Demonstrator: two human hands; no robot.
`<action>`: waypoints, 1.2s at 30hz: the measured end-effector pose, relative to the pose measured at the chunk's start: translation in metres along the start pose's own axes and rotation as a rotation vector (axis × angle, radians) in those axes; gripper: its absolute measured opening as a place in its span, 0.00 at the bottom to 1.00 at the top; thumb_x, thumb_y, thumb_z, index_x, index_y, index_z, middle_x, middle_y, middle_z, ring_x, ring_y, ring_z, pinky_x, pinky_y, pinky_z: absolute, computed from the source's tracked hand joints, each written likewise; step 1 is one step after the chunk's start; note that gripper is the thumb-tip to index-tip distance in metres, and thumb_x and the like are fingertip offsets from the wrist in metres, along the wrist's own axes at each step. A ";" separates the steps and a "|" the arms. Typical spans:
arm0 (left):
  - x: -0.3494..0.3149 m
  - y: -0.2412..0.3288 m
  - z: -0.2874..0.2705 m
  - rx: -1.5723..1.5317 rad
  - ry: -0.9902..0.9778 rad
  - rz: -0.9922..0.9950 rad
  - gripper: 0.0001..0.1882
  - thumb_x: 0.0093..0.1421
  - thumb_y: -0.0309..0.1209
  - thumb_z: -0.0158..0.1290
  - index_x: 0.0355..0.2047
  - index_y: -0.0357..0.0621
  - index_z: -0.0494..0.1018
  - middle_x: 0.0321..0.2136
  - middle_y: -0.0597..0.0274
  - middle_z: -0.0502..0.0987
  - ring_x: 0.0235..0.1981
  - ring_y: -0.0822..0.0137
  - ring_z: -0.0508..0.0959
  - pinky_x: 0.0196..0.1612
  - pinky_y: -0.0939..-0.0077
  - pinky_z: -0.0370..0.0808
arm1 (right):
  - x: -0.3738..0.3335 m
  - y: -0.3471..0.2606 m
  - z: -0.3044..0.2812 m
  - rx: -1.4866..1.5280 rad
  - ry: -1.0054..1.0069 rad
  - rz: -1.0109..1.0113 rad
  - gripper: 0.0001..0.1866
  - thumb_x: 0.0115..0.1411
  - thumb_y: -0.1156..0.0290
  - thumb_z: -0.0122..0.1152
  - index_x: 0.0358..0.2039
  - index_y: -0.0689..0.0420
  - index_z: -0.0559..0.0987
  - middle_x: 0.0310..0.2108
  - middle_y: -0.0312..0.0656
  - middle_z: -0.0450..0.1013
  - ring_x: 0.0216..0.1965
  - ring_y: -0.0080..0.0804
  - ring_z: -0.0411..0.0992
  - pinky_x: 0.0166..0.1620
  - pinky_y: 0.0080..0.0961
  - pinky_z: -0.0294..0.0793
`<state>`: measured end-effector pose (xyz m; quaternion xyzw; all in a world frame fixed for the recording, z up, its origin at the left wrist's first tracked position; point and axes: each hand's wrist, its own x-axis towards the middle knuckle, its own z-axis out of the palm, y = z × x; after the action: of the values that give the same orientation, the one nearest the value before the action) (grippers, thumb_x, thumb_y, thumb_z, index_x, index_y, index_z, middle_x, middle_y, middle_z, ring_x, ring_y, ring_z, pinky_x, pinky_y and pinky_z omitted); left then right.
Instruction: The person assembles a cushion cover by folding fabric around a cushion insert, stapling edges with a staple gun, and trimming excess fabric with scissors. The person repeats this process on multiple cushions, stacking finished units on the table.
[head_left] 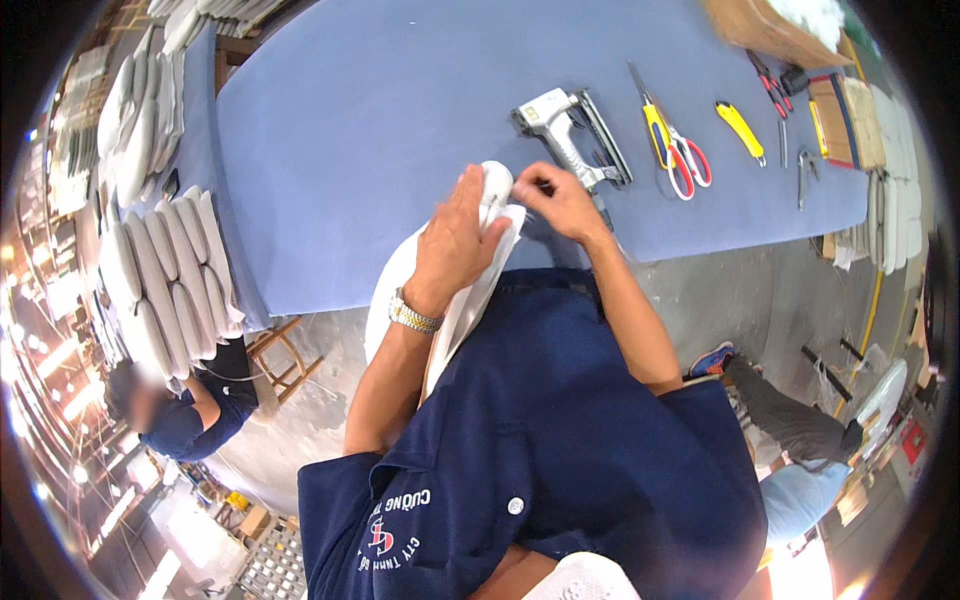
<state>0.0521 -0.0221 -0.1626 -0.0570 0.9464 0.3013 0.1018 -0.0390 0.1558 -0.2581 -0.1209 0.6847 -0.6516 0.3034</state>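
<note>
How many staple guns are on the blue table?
1 in view: the silver staple gun lies on the blue table, just beyond the person's right hand. Any behind the person's body would be hidden.

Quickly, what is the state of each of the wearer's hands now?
Left hand: open, fingers extended, laid over the white padded piece.
Right hand: fingers curled beside the piece's rounded end; whether they hold anything cannot be told.

From the person's head, the single fisheye view looks steeply down, close above the left hand (452, 248) and right hand (565, 202) by the near edge of the counter (350, 130). It faces across the counter, catching the navy shirt (600, 430) on its near side and floor (725, 300) beyond its edges.
</note>
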 end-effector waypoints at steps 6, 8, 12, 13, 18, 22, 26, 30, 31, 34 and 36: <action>-0.006 0.008 0.005 0.033 0.115 0.063 0.38 0.65 0.37 0.59 0.69 0.33 0.58 0.63 0.34 0.70 0.61 0.41 0.74 0.61 0.54 0.74 | 0.032 0.022 -0.025 -0.802 0.501 -0.183 0.27 0.55 0.68 0.73 0.54 0.55 0.73 0.47 0.52 0.75 0.50 0.55 0.74 0.53 0.47 0.73; -0.004 0.012 0.008 0.061 0.166 0.032 0.36 0.65 0.37 0.59 0.68 0.33 0.60 0.60 0.35 0.73 0.57 0.41 0.78 0.55 0.54 0.79 | 0.040 0.027 -0.022 -0.862 0.450 -0.074 0.31 0.54 0.71 0.73 0.57 0.54 0.70 0.50 0.54 0.72 0.52 0.58 0.71 0.54 0.48 0.73; 0.002 0.008 0.011 0.104 0.268 0.042 0.31 0.66 0.37 0.58 0.64 0.34 0.65 0.54 0.37 0.78 0.49 0.43 0.83 0.46 0.55 0.83 | 0.055 0.024 -0.019 -0.908 0.442 0.104 0.37 0.53 0.74 0.74 0.61 0.51 0.66 0.53 0.56 0.69 0.53 0.61 0.71 0.55 0.51 0.73; 0.003 0.010 0.008 0.097 0.253 0.015 0.30 0.66 0.37 0.58 0.64 0.35 0.66 0.53 0.37 0.79 0.48 0.43 0.83 0.46 0.54 0.83 | 0.059 0.021 -0.024 -0.905 0.406 0.142 0.38 0.52 0.73 0.74 0.62 0.51 0.65 0.54 0.56 0.70 0.53 0.59 0.72 0.54 0.51 0.74; 0.003 0.006 0.011 0.095 0.284 -0.008 0.29 0.66 0.37 0.58 0.63 0.37 0.67 0.48 0.38 0.81 0.43 0.43 0.85 0.42 0.53 0.83 | 0.040 -0.025 -0.049 -0.479 0.343 0.154 0.36 0.51 0.70 0.75 0.60 0.57 0.71 0.49 0.53 0.79 0.50 0.45 0.78 0.53 0.40 0.77; 0.004 0.008 0.012 0.082 0.264 -0.060 0.29 0.65 0.36 0.59 0.64 0.40 0.67 0.45 0.39 0.82 0.40 0.44 0.85 0.39 0.53 0.83 | -0.019 -0.062 -0.043 -0.099 0.189 0.076 0.27 0.56 0.67 0.76 0.54 0.63 0.79 0.48 0.44 0.81 0.49 0.33 0.79 0.53 0.32 0.77; 0.005 0.008 0.014 0.074 0.293 -0.038 0.32 0.62 0.30 0.61 0.66 0.44 0.66 0.44 0.40 0.83 0.39 0.44 0.85 0.38 0.54 0.83 | -0.051 -0.079 -0.024 -0.183 0.046 -0.290 0.25 0.54 0.74 0.73 0.53 0.65 0.80 0.43 0.42 0.79 0.45 0.31 0.77 0.51 0.29 0.75; 0.004 0.009 0.011 0.066 0.292 -0.023 0.36 0.57 0.23 0.61 0.66 0.44 0.66 0.44 0.40 0.82 0.40 0.45 0.85 0.39 0.54 0.83 | -0.058 -0.083 -0.009 -0.194 0.045 -0.262 0.26 0.52 0.77 0.70 0.53 0.66 0.78 0.43 0.47 0.77 0.44 0.38 0.77 0.50 0.29 0.74; 0.004 0.009 0.011 0.057 0.282 -0.029 0.37 0.55 0.21 0.60 0.67 0.44 0.65 0.45 0.40 0.82 0.40 0.45 0.85 0.39 0.54 0.83 | -0.057 -0.075 -0.008 -0.206 0.063 -0.293 0.31 0.48 0.70 0.72 0.55 0.59 0.80 0.45 0.47 0.78 0.43 0.42 0.78 0.47 0.32 0.77; 0.004 0.007 0.011 0.046 0.285 -0.027 0.39 0.53 0.18 0.58 0.67 0.45 0.65 0.45 0.40 0.82 0.39 0.45 0.85 0.39 0.55 0.84 | -0.059 -0.081 -0.002 -0.211 0.070 -0.285 0.31 0.48 0.69 0.73 0.55 0.59 0.79 0.44 0.46 0.79 0.42 0.43 0.79 0.46 0.31 0.77; 0.005 0.007 0.011 0.042 0.294 -0.023 0.40 0.51 0.16 0.57 0.67 0.46 0.65 0.45 0.40 0.82 0.39 0.45 0.85 0.39 0.55 0.84 | -0.060 -0.079 0.001 -0.210 0.077 -0.281 0.30 0.48 0.69 0.73 0.55 0.59 0.79 0.44 0.47 0.79 0.42 0.44 0.79 0.46 0.31 0.77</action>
<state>0.0483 -0.0106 -0.1689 -0.1092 0.9565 0.2684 -0.0332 -0.0094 0.1792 -0.1659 -0.2214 0.7365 -0.6165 0.1689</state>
